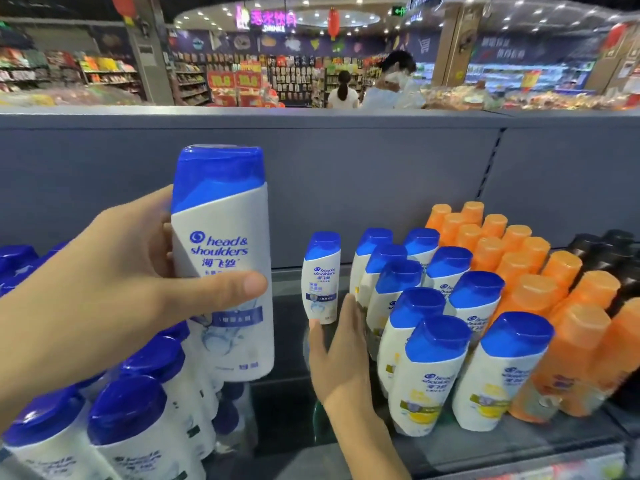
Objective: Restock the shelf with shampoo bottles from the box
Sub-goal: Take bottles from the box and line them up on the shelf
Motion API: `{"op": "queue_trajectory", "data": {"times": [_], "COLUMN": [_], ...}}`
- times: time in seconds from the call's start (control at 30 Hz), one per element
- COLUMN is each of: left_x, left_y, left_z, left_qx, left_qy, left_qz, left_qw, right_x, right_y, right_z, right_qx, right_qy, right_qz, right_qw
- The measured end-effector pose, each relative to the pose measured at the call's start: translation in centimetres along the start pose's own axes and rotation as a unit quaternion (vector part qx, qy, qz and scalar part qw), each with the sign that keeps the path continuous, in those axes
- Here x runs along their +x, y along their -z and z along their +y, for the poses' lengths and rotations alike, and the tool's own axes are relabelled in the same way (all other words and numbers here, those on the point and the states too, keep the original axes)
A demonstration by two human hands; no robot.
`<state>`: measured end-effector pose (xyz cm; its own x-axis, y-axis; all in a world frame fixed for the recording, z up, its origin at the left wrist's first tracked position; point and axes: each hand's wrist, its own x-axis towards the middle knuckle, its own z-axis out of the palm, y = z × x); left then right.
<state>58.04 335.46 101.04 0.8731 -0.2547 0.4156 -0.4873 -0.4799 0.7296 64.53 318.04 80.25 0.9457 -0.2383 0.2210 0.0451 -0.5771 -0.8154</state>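
Note:
My left hand (104,292) grips a white shampoo bottle (225,258) with a blue cap, held upright above the shelf (287,393). A second, same-looking bottle (320,278) stands alone at the back of an open lane on the shelf. My right hand (341,355) reaches into that lane with straight fingers, its fingertips at the foot of that bottle. To the right stand rows of blue-capped bottles with yellow labels (429,372). The box is out of view.
Dark-blue-capped white bottles (131,420) fill the shelf's left side. Orange bottles (540,289) and black bottles (616,258) stand further right. A grey back panel (346,174) rises behind the shelf. Two people (391,81) stand in the aisle beyond.

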Motion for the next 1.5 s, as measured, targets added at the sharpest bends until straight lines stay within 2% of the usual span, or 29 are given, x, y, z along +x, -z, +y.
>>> {"op": "queue_trajectory", "data": {"times": [0.07, 0.17, 0.27, 0.43, 0.57, 0.67, 0.8, 0.9, 1.03, 1.13, 1.2, 1.33, 1.5], "left_x": [1.1, 3.2, 5.2, 8.6, 10.6, 11.4, 12.3, 13.0, 13.9, 14.3, 14.4, 14.4, 14.0], "left_y": [-0.6, -1.6, -2.6, -3.3, -4.3, -5.0, -6.1, -6.9, -7.5, -7.6, -7.4, -7.4, -7.5], "left_z": [0.4, 0.2, -1.1, -3.6, -5.1, -5.9, -7.4, -7.8, -7.6, -7.9, -8.2, -8.7, -8.5], "left_qx": [0.016, 0.094, 0.167, 0.227, 0.248, 0.317, 0.368, 0.359, 0.392, 0.403, 0.404, 0.413, 0.429], "left_qy": [0.029, 0.065, 0.075, 0.117, 0.157, 0.160, 0.177, 0.196, 0.182, 0.176, 0.172, 0.158, 0.143], "left_qz": [-0.020, -0.047, -0.052, -0.113, -0.158, -0.170, -0.216, -0.241, -0.261, -0.269, -0.267, -0.261, -0.270], "left_qw": [0.999, 0.992, 0.982, 0.960, 0.943, 0.919, 0.887, 0.880, 0.863, 0.857, 0.858, 0.858, 0.850], "right_x": [-1.7, -2.6, -2.8, -3.4, -3.7, -4.0, -4.3, -4.3, -4.0, -3.7, -3.8, -3.9, -3.9], "right_y": [0.3, 0.7, 1.0, 2.0, 2.5, 2.4, 1.8, 1.6, 1.2, 1.7, 2.3, 2.3, 2.0], "right_z": [1.1, 2.7, 2.9, 1.8, 1.8, 1.7, 2.1, 2.2, 2.3, 1.9, 1.5, 1.3, 1.4], "right_qx": [-0.116, -0.252, -0.320, -0.340, -0.336, -0.318, -0.318, -0.323, -0.326, -0.324, -0.318, -0.315, -0.311], "right_qy": [0.039, 0.085, 0.087, 0.065, 0.049, 0.062, 0.087, 0.070, 0.019, 0.073, 0.056, 0.062, 0.039], "right_qz": [-0.039, -0.083, -0.131, -0.195, -0.216, -0.200, -0.121, -0.169, -0.175, -0.155, -0.190, -0.164, -0.174], "right_qw": [0.992, 0.960, 0.934, 0.918, 0.916, 0.925, 0.936, 0.929, 0.929, 0.930, 0.927, 0.933, 0.934]}}
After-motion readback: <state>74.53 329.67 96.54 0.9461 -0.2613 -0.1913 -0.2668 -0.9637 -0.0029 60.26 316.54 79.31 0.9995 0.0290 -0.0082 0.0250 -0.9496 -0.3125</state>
